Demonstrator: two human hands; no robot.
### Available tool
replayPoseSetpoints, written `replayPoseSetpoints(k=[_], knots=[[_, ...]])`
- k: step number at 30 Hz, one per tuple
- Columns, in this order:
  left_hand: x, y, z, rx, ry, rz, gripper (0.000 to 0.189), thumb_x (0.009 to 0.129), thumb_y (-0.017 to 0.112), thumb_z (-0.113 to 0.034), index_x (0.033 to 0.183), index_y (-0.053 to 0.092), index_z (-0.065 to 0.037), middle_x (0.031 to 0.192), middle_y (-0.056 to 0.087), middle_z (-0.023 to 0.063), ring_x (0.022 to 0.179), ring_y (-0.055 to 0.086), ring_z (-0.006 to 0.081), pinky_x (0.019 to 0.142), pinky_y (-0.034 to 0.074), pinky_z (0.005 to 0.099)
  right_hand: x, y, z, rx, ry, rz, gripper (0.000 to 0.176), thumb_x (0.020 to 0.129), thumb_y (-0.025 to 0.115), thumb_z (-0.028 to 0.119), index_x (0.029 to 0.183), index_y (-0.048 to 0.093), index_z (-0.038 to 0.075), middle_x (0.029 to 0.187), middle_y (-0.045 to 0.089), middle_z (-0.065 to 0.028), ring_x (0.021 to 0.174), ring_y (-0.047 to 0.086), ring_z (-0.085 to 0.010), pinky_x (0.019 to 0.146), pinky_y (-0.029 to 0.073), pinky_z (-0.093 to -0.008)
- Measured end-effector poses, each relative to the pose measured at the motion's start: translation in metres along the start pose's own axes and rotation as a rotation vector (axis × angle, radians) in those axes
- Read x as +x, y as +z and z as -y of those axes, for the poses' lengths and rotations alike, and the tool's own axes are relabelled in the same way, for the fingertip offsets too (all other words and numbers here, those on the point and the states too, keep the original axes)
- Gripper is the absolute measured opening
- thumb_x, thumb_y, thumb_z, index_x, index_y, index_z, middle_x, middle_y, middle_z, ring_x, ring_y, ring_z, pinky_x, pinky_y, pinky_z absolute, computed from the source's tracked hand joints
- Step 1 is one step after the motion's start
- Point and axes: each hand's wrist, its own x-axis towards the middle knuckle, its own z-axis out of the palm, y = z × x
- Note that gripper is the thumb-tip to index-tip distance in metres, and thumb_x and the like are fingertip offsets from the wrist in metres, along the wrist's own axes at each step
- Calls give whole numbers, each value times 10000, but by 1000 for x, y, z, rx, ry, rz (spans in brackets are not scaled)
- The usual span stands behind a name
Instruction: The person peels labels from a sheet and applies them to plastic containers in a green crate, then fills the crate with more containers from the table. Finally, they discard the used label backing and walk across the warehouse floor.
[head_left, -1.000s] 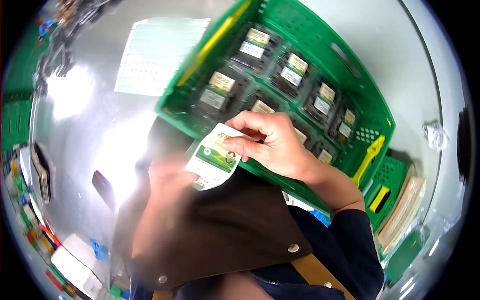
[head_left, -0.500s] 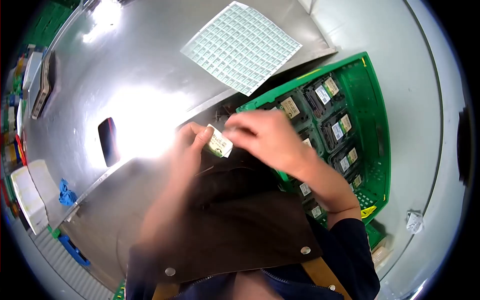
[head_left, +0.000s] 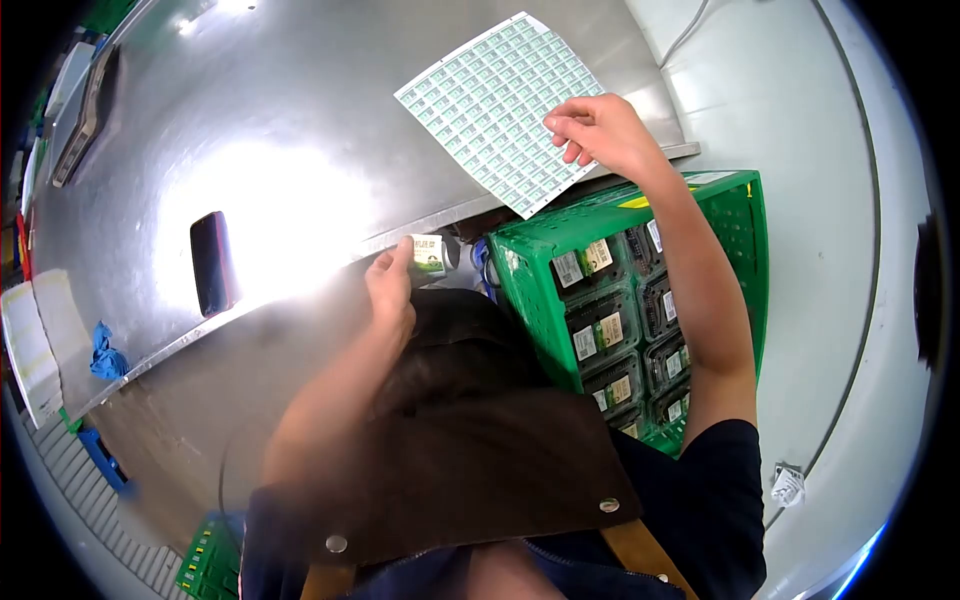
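Note:
My left hand (head_left: 391, 285) pinches a small label stack (head_left: 428, 255), white with a green lower edge, just off the table's front edge. Its thumb lies on the printed face. Above the right part of a sheet of small green-and-white stickers (head_left: 480, 100) hovers my right hand (head_left: 600, 132). Thumb and forefinger are drawn together there, and anything between them is too small to make out. The sheet lies flat on the metal table (head_left: 330, 110).
A green crate (head_left: 520, 260) at the right holds several clear-lidded dark packs (head_left: 600, 335) with labels. A phone (head_left: 210, 262) and a crumpled blue glove (head_left: 107, 352) lie on the table. Crumpled white paper (head_left: 788, 487) is at the far right.
My right hand has left the label stack and moved up and right over the sticker sheet. My left hand still holds the stack, now turned more upright. The whole view has shifted slightly.

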Motion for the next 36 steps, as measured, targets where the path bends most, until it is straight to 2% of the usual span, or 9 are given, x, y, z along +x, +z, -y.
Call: replayPoseSetpoints(k=[1, 8, 11, 17, 21, 23, 26, 31, 36], knots=[[-2, 3, -2, 8, -16, -9, 292, 888, 650, -248, 968, 611, 30, 886, 650, 68, 819, 570, 130, 808, 429, 275, 9, -5, -1, -56, 26, 7, 258, 892, 607, 208, 977, 661, -30, 783, 648, -65, 646, 607, -85, 515, 471, -211], [3, -3, -7, 440, -161, 52, 589, 942, 474, -493, 1156, 541, 51, 1167, 559, 185, 1069, 511, 258, 933, 383, 366, 112, -61, -93, -670, 19, -418, 578, 739, 717, 383, 1150, 587, -2, 1066, 649, -202, 936, 627, -345, 848, 491, -364], [5, -10, -9, 532, 27, 118, 679, 919, 493, -529, 1239, 501, 70, 1209, 553, 203, 1109, 510, 269, 953, 386, 374, 136, -66, -131, -616, 198, -299, 731, 692, 756, 419, 1249, 504, 20, 1156, 594, -207, 1044, 578, -352, 907, 472, -376], [33, -39, -1, 584, -4, 301, 796, 886, 514, -570, 1313, 435, 97, 1318, 493, 237, 1219, 467, 302, 1027, 334, 335, 140, -46, -99, -634, 212, -528, 834, 651, 778, 510, 1274, 472, 48, 1224, 500, -172, 1182, 462, -331, 959, 437, -424], [33, -55, -14, 847, -205, 333, 726, 865, 513, -610, 1134, 602, 58, 1059, 628, 222, 1047, 576, 297, 918, 427, 355, 182, -37, -101, -564, 34, -619, 789, 634, 798, 479, 1254, 496, 95, 1246, 470, -136, 1193, 423, -325, 986, 405, -421], [22, -59, -31, 1025, -309, 453, 676, 857, 529, -610, 1017, 669, 32, 895, 679, 166, 908, 635, 257, 829, 478, 343, 189, -31, -86, -564, 99, -561, 753, 617, 815, 443, 1220, 517, 106, 1234, 470, -124, 1188, 421, -318, 989, 396, -412], [-29, -21, -100, 1150, -57, 656, 513, 860, 626, -474, 1002, 668, 17, 822, 684, 94, 750, 640, 133, 721, 505, 291, 192, -25, -77, -497, 159, -523, 703, 589, 839, 389, 1163, 545, 110, 1213, 479, -105, 1189, 417, -304, 997, 381, -398], [-6, 16, -133, 884, 304, 595, 278, 887, 642, -203, 1051, 641, 21, 836, 692, 112, 737, 650, 147, 697, 514, 279, 193, -25, -85, -471, 220, -524, 737, 577, 859, 356, 1165, 517, 72, 1235, 480, -108, 1180, 459, -307, 967, 419, -415], [-5, 79, -168, 795, 540, 614, 247, 874, 656, -166, 1048, 643, 9, 861, 697, 104, 805, 668, 142, 705, 508, 266, 173, -24, -59, -386, 350, -453, 841, 572, 867, 381, 1226, 467, 34, 1257, 503, -126, 1147, 529, -314, 956, 444, -435]])
